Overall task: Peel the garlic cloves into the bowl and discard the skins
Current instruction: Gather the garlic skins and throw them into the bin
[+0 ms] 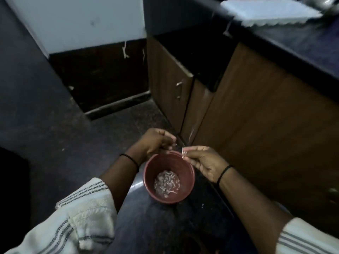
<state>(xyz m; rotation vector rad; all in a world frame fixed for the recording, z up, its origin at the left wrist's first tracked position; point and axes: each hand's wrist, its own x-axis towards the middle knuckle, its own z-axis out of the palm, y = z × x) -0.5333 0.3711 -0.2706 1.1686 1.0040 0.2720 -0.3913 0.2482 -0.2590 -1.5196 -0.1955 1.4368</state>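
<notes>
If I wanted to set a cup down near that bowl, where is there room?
Bare dark surface lies just in front of the red bowl, between the two forearms. Around its far rim it is crowded: the left hand and right hand work there.

Reddish-brown bowl (169,177) upright, pale garlic pieces (167,184) at bottom

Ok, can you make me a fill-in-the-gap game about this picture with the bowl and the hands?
1. The bowl is the colour ____.
2. The thin strip of skin is pinched by the fingers of the ____ hand.
3. Each wrist wears a ____ band.
4. Both the left hand and the right hand are held above the bowl's far ____.

Missing words: red-brown; right; black; rim
</notes>
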